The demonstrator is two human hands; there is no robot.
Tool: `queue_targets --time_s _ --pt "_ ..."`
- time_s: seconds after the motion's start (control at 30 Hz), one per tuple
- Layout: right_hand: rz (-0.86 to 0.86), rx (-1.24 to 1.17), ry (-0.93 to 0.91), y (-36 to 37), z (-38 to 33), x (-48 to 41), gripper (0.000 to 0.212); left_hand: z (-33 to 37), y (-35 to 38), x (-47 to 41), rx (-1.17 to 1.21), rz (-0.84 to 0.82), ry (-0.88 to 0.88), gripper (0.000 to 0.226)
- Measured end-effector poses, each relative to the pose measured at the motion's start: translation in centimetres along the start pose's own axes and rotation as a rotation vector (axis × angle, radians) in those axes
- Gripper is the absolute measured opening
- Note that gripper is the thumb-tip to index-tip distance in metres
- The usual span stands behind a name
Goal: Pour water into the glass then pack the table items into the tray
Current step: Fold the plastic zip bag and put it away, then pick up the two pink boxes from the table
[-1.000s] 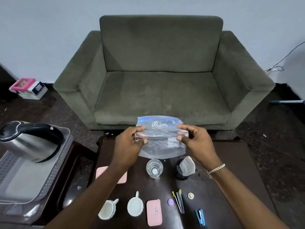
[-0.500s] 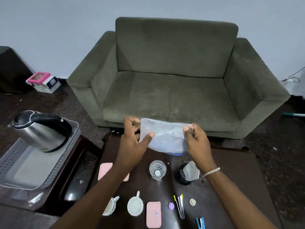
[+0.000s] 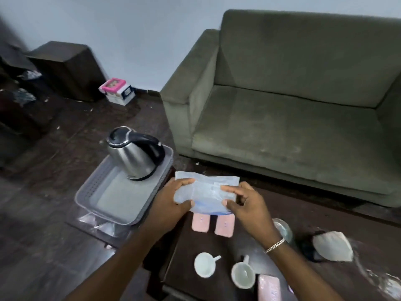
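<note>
Out at the left, a grey perforated tray [image 3: 102, 198] is seen on a low side stand, and a steel kettle [image 3: 134, 157] with a black handle is stood in its far right corner, the rest of the tray floor being bare. Just right of the tray's right rim, a clear plastic pouch [image 3: 206, 190] is held in the air over the far left corner of the dark table [image 3: 217, 257]; it is pinched at its left edge by the left hand [image 3: 173, 205] and at its right edge by the right hand [image 3: 249, 205], thumbs below and fingers on top. Two pink flat cases [image 3: 212, 224] are glimpsed on the table under the pouch. Nearer the front edge, two small white cups [image 3: 223, 268] are set side by side. Behind the right wrist, a glass [image 3: 282, 229] is partly hidden, and a black holder with a white tissue [image 3: 332, 246] is found further right.
</note>
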State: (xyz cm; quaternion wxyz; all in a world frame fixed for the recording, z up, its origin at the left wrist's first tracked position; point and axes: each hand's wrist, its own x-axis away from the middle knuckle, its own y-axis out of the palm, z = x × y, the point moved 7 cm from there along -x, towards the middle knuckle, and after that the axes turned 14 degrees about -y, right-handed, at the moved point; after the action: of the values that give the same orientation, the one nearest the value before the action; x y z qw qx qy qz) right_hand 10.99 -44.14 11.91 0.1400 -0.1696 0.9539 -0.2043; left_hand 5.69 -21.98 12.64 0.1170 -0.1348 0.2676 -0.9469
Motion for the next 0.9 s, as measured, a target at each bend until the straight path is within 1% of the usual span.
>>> queue_targets --time_s 0.07,0.17,0.27,0.33,0.43,0.53,0.6,0.77,0.83,0.9 --pt "-0.046 0.035 0.020 4.9 -0.6 -0.9 0.032 -3.6 -4.1 -0.6 0.006 0.085 -0.081 0.044" --pt "-0.117 0.091 -0.009 12.5 -2.4 -2.5 0.028 -8.9 -10.5 -1.5 -0.009 0.204 -0.187 0.033" --pt "-0.224 0.160 -0.040 19.2 -3.7 -4.0 0.030 -13.0 -15.3 -3.2 -0.089 0.239 -0.217 0.029" --pt "-0.300 0.281 -0.059 23.1 -4.3 -4.9 0.033 -15.3 -17.8 -4.3 -0.150 0.255 -0.252 0.029" --pt "-0.379 0.465 -0.154 28.9 -5.4 -6.3 0.030 -19.5 -20.7 -6.5 -0.234 0.270 -0.302 0.031" --pt "-0.462 0.602 -0.179 33.7 -5.3 -6.7 0.022 -23.5 -21.6 -8.5 -0.352 0.196 -0.378 0.035" --pt "-0.493 0.668 -0.172 35.8 -4.5 -6.9 0.019 -25.5 -21.4 -9.4 -0.432 0.145 -0.382 0.038" --pt "-0.617 0.740 -0.151 39.1 -2.6 -7.4 0.018 -28.5 -20.1 -11.0 -0.549 0.025 -0.408 0.037" --pt "-0.631 0.779 -0.135 39.4 -1.9 -7.6 0.017 -28.8 -19.7 -11.3 -0.644 0.032 -0.378 0.038" --pt "-0.610 0.788 -0.152 39.7 -1.9 -8.1 0.014 -28.3 -19.4 -11.7 -0.795 0.065 -0.305 0.046"
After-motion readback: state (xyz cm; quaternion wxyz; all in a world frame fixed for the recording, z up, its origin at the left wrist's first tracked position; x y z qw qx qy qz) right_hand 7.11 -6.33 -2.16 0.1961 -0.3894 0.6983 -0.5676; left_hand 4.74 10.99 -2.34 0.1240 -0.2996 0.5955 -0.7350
